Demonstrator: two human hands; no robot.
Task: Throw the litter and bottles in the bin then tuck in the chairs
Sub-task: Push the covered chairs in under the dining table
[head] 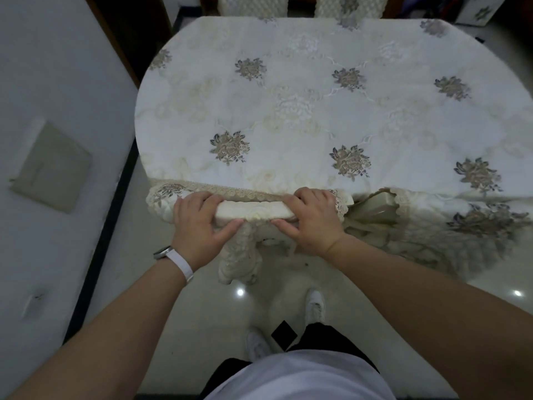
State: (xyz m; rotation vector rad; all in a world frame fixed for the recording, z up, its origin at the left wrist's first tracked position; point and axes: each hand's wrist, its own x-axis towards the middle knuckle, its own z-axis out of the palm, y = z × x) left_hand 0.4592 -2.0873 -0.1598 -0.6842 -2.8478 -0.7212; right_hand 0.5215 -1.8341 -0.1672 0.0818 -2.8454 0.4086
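A cream chair (pixel 253 212) with a lace cover stands at the near edge of the table (pixel 302 111), its top rail right against the tablecloth's lace hem. My left hand (pixel 199 223) grips the left end of the top rail, a white watch on that wrist. My right hand (pixel 311 217) grips the right end of the same rail. A second cream chair (pixel 375 212) is beside it on the right, its back partly under the hanging cloth. No litter, bottle or bin is in view.
A white wall (pixel 57 140) with a grey panel runs close on the left, edged by a dark skirting. Two more covered chairs (pixel 251 4) stand at the table's far side. My feet in white shoes (pixel 314 304) are on glossy floor tiles.
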